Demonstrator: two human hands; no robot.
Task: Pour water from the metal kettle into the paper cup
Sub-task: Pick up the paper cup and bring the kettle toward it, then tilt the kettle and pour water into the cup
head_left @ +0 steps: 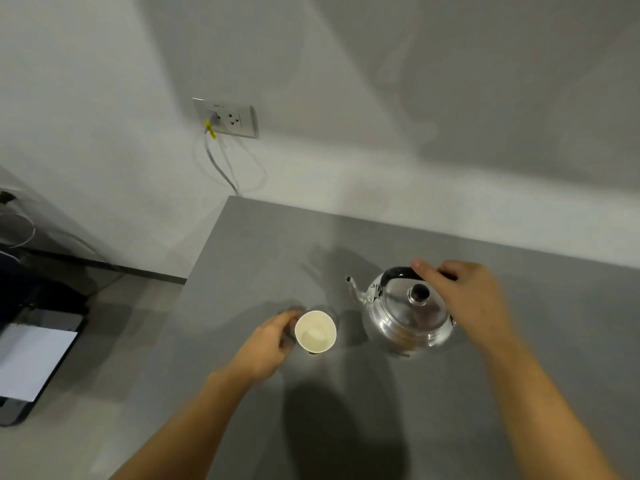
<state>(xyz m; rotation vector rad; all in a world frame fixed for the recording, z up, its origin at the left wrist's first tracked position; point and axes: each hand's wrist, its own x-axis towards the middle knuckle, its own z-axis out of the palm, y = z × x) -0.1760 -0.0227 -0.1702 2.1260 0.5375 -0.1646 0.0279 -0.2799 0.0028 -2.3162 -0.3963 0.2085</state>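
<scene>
Kettle (407,317) stands beside paper cup (315,331), hands flanking.

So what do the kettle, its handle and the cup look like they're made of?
The kettle looks like polished metal, perhaps aluminium or steel: its silvery body mirrors the light. Its handle and lid knob are glossy black, probably plastic. The cup seems to be paper: matte, off-white, with a thin rolled rim.

A grey table (450,410) is filling the near right. A white wall socket (227,118) is holding a cable (221,168) at far left. White paper (31,360) is lying near left.
</scene>
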